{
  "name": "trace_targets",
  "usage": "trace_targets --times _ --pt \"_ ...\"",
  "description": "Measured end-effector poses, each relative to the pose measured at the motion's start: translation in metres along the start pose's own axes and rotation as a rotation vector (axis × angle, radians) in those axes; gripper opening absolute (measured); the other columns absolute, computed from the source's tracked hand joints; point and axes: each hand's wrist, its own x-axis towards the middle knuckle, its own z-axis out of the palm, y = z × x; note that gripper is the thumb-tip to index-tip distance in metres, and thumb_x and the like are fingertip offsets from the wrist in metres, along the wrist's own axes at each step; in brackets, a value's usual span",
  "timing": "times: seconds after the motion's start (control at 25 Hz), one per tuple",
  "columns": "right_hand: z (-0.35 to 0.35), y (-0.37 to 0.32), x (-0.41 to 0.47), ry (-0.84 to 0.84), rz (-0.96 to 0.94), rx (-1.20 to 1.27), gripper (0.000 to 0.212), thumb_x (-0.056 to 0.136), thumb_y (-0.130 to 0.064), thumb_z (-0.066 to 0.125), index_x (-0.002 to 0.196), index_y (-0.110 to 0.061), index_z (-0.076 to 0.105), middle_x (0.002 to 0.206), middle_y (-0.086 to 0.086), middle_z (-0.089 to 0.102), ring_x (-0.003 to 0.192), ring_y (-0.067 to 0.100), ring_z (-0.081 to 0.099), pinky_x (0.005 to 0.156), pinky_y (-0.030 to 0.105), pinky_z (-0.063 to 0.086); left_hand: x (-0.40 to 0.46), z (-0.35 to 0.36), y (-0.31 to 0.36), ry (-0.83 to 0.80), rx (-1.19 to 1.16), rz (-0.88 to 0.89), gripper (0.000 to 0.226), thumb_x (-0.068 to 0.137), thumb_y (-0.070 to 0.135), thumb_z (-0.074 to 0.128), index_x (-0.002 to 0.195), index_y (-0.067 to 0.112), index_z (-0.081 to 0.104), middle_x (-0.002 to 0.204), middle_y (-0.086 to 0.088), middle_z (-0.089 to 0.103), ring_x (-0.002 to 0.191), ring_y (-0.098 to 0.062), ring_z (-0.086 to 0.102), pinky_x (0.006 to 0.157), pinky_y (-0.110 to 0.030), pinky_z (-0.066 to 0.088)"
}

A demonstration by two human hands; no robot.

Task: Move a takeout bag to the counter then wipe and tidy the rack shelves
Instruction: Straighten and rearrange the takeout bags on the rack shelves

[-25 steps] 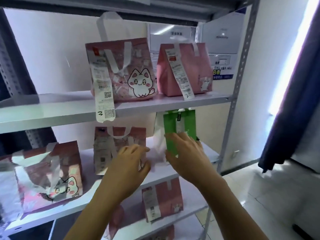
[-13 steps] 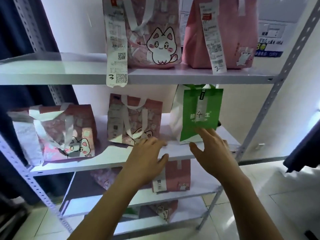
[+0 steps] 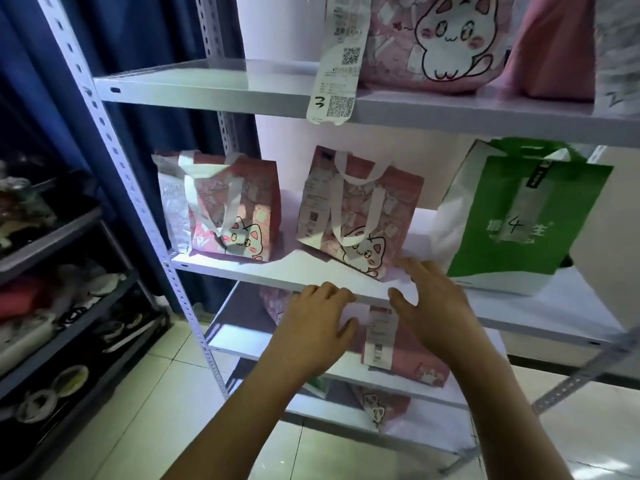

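Note:
A white metal rack holds takeout bags on several shelves. On the middle shelf stand two pink cat-print bags, one at the left and one in the middle, and a green and white bag marked 4 at the right. My left hand hovers in front of the middle shelf's front edge, fingers apart, holding nothing. My right hand is spread just below the middle pink bag's lower right corner, also holding nothing. Whether it touches the bag I cannot tell.
The top shelf carries a pink cat bag with a long receipt marked 3 and another pink bag. Lower shelves hold more pink bags. A dark rack with clutter stands left, before a blue curtain. The floor is tiled.
My view has dropped and swung left. Both hands have moved left and down, from the green bag to the front edge of the middle shelf below the middle pink bag.

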Motion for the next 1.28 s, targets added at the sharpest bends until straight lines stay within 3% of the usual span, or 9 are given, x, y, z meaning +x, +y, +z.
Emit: trace_targets --times 0.28,0.6,0.84,1.04,1.28 --pt "0.034 -0.036 0.01 -0.07 -0.059 0.01 0.049 0.097 -0.04 0.057 0.143 -0.037 0.041 0.15 -0.002 0.047 0.133 0.024 0.048 0.111 0.049 0.039 -0.022 -0.013 -0.044 0.058 -0.002 -0.071 0.038 0.096 0.042 0.046 0.131 0.03 0.054 0.132 0.007 0.056 0.118 -0.016 0.047 0.101 -0.036 0.041" --pt "0.095 -0.117 0.005 -0.115 -0.086 0.053 0.044 0.097 -0.036 0.058 0.139 -0.033 0.048 0.136 0.0 0.053 0.12 0.025 0.054 0.104 0.047 0.043 -0.049 -0.038 -0.119 0.022 0.018 -0.096 0.038 0.097 0.045 0.046 0.131 0.029 0.053 0.128 0.005 0.055 0.115 -0.02 0.048 0.098 -0.038 0.043" --pt "0.144 -0.148 -0.016 -0.152 -0.013 0.033 0.046 0.097 -0.038 0.058 0.142 -0.031 0.048 0.137 -0.003 0.054 0.123 0.02 0.054 0.103 0.039 0.039 -0.08 -0.036 -0.171 -0.046 -0.006 -0.11 0.037 0.098 0.044 0.046 0.132 0.03 0.051 0.129 0.007 0.054 0.115 -0.018 0.047 0.1 -0.036 0.038" --pt "0.177 -0.172 -0.031 -0.2 0.003 0.001 0.044 0.097 -0.04 0.056 0.141 -0.036 0.046 0.134 -0.005 0.053 0.119 0.021 0.055 0.104 0.041 0.042 -0.096 -0.033 -0.206 -0.079 -0.045 -0.102 0.037 0.098 0.042 0.048 0.132 0.03 0.05 0.13 0.006 0.053 0.114 -0.019 0.046 0.1 -0.036 0.04" --pt "0.177 -0.202 0.015 -0.117 -0.03 0.072 0.044 0.096 -0.037 0.058 0.139 -0.038 0.048 0.133 -0.008 0.054 0.12 0.02 0.055 0.104 0.042 0.044 -0.049 -0.07 -0.259 0.092 -0.08 -0.124 0.057 0.096 0.038 0.052 0.147 0.025 0.033 0.142 0.003 0.048 0.126 -0.022 0.047 0.106 -0.04 0.04"
